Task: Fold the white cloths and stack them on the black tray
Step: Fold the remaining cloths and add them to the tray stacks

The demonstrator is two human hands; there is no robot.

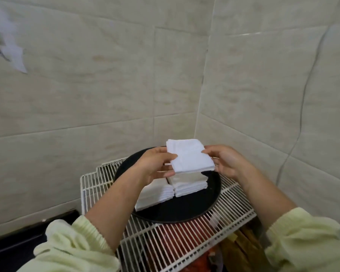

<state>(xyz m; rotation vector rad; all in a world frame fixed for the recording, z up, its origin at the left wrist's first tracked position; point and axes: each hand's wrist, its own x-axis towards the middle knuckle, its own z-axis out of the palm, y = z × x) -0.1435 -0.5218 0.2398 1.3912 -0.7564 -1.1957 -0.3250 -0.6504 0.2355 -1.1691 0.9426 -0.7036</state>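
— Sleeves (71, 246) of pale green sit closest, at seven and five o'clock in the view. What do the person's hands have?
— One folded white cloth (190, 156), held flat between them. The left hand (155, 165) grips its nine o'clock edge, thumb on top and fingers curled beneath. The right hand (228, 161) pinches its three o'clock edge with bent fingers.
— Where is that cloth against the tray?
— Over the black tray (185, 211), toward its twelve o'clock side, just above two stacks (186, 184) of folded cloths lying side by side on it.
— And the tray?
— It rests on a white wire rack (185, 242) in a corner of tiled wall (106, 95). Red items (171, 244) show through the wires at six o'clock.
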